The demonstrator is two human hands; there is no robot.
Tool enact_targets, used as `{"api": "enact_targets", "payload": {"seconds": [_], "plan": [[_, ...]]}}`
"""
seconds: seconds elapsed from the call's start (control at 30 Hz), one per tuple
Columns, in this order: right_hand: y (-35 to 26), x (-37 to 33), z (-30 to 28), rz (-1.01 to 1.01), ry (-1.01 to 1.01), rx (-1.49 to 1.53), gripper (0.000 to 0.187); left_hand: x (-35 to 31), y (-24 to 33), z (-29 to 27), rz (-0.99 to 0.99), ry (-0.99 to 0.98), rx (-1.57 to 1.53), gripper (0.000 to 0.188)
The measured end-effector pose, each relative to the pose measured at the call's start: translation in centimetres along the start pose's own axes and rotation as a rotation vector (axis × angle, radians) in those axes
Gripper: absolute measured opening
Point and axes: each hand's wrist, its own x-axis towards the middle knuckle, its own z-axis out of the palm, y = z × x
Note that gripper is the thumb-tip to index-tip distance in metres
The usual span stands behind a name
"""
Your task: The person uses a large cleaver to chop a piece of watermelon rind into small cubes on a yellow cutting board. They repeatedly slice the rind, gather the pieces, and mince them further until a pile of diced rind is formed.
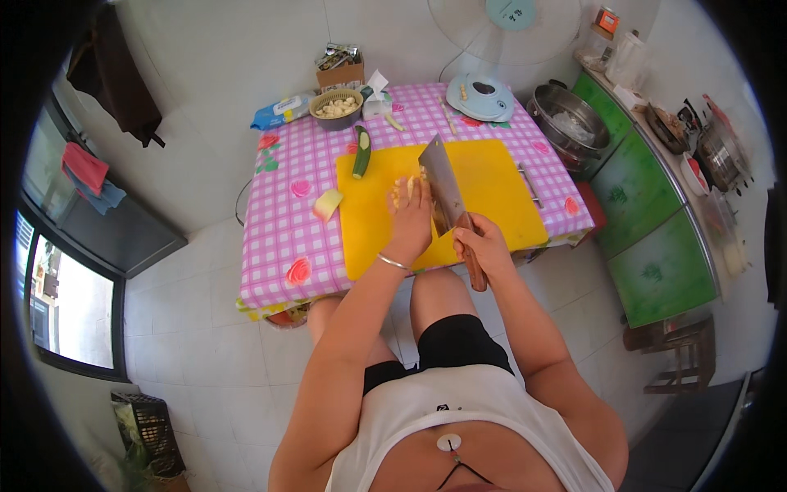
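My right hand (pixel 484 244) is closed round the wooden handle of a broad cleaver (pixel 443 182). Its blade stands on edge over a yellow cutting board (pixel 492 184), right beside my left hand (pixel 411 220). That hand bends over some pale yellow chopped pieces (pixel 402 193), its fingertips pressing on them; the fingers partly hide them, and their kind is unclear. On the board's far left part lies a green zucchini (pixel 361 154) with a pale cut face. A pale wedge of some vegetable or fruit (pixel 328 205) rests across the board's left edge.
A checked tablecloth (pixel 279 221) covers the table. At its back stand a bowl of pale pieces (pixel 338 107), a blue packet (pixel 283 112), a tissue pack (pixel 377 105) and a fan (pixel 482 97). A thin metal utensil (pixel 529 185) lies right. Steel pots (pixel 571 115) stand by green cabinets (pixel 648 213).
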Motion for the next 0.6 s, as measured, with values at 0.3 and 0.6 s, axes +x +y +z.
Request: {"api": "enact_targets", "payload": {"seconds": [0.3,0.6], "plan": [[0.3,-0.9,0.8,0.018,0.077,0.007,0.010,-2.1,0.2,1.2,-0.099,-0.003,0.005,0.069],[-0.6,-2.7,0.9,0.000,0.122,0.061,0.012,1.9,-2.5,0.4,-0.084,-0.108,0.014,0.062]]}}
